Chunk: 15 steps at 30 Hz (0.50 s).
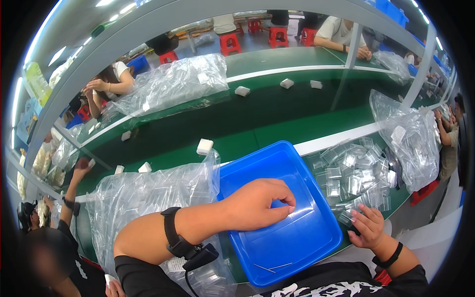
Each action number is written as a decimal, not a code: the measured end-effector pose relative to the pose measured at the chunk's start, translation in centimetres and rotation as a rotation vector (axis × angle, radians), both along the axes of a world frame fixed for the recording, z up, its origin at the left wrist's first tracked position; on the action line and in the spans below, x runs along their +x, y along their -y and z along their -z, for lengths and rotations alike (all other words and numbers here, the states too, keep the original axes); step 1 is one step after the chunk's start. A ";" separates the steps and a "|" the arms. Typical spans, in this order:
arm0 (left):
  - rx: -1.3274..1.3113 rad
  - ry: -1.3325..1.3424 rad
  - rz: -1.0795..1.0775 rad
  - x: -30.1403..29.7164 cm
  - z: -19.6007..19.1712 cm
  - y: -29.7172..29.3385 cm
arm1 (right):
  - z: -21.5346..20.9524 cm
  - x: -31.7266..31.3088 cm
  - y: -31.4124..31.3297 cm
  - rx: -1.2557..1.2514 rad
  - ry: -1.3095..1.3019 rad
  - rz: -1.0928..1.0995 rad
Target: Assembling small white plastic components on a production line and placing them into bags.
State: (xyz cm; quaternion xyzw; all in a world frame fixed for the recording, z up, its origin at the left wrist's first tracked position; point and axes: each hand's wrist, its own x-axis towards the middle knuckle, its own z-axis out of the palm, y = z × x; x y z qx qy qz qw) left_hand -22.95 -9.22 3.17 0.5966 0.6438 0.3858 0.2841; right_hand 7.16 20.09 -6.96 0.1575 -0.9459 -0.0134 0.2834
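Left hand (264, 202): fingers curled toward the thumb above the blue tray (309, 242); whether it grips anything cannot be told. Right hand (367, 228): partly open, fingertips touching a clear plastic piece (345, 218) at the near edge of the pile (357, 173) on the green worktop (402, 196).

- The blue tray (299, 250) is smooth, shiny plastic.
- The small clear pieces (354, 185) look like hard plastic, very glossy, with bright glints.
- The near bag (143, 193) is thin, see-through plastic, crinkly and shiny.
- The green belt (198, 133) is smooth, with a soft shine.
- The grey frame (356, 47) looks like smooth painted metal.
- The red stool (230, 43) looks like plastic.
- The black sleeve (141, 274) is dull cloth.
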 end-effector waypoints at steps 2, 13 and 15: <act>-0.005 0.003 0.000 0.0 0.0 -0.1 | 0.0 0.0 0.0 -0.002 0.002 0.003; -0.002 -0.004 0.009 0.0 0.0 0.0 | -0.1 -0.1 0.1 0.003 0.004 0.006; 0.003 -0.007 0.012 0.0 0.1 0.0 | -0.1 -0.1 0.1 0.002 0.006 0.006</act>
